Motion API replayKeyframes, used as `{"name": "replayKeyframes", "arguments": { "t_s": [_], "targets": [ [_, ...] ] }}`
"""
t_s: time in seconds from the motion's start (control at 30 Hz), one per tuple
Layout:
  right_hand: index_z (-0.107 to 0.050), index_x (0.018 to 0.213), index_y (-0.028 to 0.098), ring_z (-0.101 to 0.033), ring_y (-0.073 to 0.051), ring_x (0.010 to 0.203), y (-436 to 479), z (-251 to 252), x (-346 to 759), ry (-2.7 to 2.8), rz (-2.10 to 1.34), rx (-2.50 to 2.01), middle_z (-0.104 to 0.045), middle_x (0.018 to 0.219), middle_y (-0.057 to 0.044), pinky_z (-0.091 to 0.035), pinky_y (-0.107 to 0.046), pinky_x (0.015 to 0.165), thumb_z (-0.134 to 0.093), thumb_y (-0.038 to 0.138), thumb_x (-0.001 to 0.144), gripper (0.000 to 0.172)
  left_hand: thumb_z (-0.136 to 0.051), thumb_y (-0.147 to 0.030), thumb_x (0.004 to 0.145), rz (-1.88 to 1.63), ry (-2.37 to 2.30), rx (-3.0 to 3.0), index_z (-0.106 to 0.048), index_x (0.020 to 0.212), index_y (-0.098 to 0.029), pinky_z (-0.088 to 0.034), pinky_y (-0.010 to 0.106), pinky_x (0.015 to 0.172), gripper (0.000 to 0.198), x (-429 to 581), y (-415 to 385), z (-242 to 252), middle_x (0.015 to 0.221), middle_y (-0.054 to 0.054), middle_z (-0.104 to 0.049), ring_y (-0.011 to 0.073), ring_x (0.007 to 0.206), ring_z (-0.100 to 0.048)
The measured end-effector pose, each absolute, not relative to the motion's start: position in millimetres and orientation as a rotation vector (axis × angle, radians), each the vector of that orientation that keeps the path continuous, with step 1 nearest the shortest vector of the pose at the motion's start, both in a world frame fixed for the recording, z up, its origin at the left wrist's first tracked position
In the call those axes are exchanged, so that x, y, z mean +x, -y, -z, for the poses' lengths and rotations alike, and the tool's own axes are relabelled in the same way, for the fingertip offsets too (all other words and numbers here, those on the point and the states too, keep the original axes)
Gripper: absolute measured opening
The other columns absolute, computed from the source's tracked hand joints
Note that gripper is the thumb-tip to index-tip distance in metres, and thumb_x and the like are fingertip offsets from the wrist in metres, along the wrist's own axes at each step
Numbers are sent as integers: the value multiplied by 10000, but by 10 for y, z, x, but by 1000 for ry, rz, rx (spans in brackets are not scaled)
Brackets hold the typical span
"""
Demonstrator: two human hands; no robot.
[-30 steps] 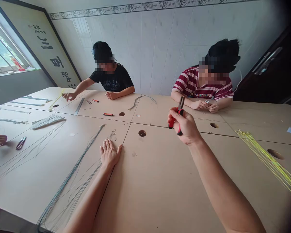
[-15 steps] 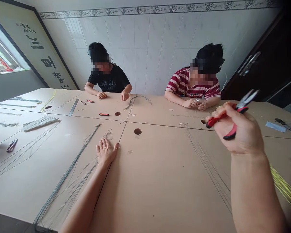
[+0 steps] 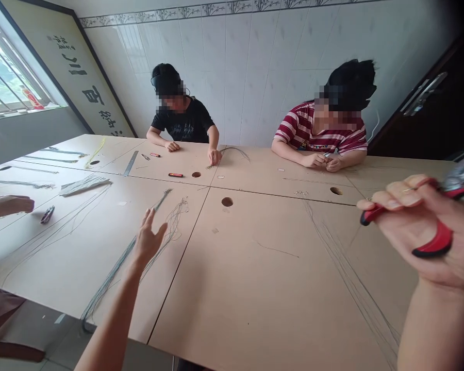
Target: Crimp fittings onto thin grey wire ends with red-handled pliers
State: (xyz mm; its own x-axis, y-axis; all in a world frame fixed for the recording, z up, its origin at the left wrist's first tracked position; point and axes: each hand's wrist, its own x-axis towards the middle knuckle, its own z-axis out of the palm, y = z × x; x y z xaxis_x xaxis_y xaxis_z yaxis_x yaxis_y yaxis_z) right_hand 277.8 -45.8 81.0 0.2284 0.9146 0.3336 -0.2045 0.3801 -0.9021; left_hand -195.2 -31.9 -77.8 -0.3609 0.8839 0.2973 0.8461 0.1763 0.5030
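Observation:
My left hand (image 3: 150, 239) is open, its fingers spread, over a bundle of grey-green cords (image 3: 118, 270). Beside it, on the right, lies a looser group of thin cords (image 3: 174, 219) with small metallic bits at the far end. Raised at the right edge, my right hand (image 3: 404, 234) is wrapped around pliers (image 3: 441, 239) with red and black handles; their metal jaws are blurred. Below that hand, several thin cords (image 3: 344, 268) run along the table. A single short cord (image 3: 278, 251) lies near the middle.
Two people sit across the table (image 3: 235, 309); one's hand (image 3: 214, 156) touches small gold-coloured bits. Another person's hand (image 3: 10, 206) reaches in at the left, near snips (image 3: 47, 214). A ruler (image 3: 130, 164), a red-and-black cutter (image 3: 175, 175) and a round table hole (image 3: 227, 202) lie beyond.
My left hand has come off the looser cords and moved left. My right hand has shifted right and lower with the pliers. The short cord now shows mid-table. The view has turned slightly left.

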Motion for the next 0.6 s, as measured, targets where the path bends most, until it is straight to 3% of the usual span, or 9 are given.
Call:
{"name": "replayKeyframes", "arguments": {
  "t_s": [0.07, 0.27, 0.4, 0.6],
  "targets": [
    [-611, 698, 233, -369, -144, 639, 508, -722, 2627, 1006, -1078, -794, -368, 688, 7, -392, -369, 634, -753, 300, 697, 157, -427, -445, 876, -954, -2389, 1694, -550, 1307, -133, -417, 457, 1064, 546, -2074, 584, 774, 1427, 139, -505, 309, 1282, -504],
    [-637, 721, 218, -466, -146, 673, 512, -378, 2237, 993, -1357, -897, -487, 683, 5, -388, -313, 626, -738, 306, 727, 135, -412, -440, 850, -921, -2292, 1871, -705, 919, -179, -425, 466, 1062, 398, -1965, 1046, 951, 1181, 126, -690, 302, 1248, -529],
    [-630, 740, 204, -468, -137, 677, 518, -209, 1990, 1045, -1485, -945, -514, 697, 7, -347, -280, 592, -731, 348, 745, 176, -433, -413, 887, -1112, -2196, 1966, -704, 914, -199, -483, 466, 998, 347, -1552, 958, 711, 1170, 95, -697, 286, 1287, -482],
    [-616, 775, 217, -452, -136, 685, 542, -129, 1859, 1193, -1460, -985, -516, 702, 14, -329, -282, 610, -670, 398, 816, 194, -503, -350, 922, -1202, -1602, 2025, -701, 985, -243, -422, 467, 1059, 233, -614, 696, 43, 1234, 34, -663, 237, 1306, -452]
  ]
}}
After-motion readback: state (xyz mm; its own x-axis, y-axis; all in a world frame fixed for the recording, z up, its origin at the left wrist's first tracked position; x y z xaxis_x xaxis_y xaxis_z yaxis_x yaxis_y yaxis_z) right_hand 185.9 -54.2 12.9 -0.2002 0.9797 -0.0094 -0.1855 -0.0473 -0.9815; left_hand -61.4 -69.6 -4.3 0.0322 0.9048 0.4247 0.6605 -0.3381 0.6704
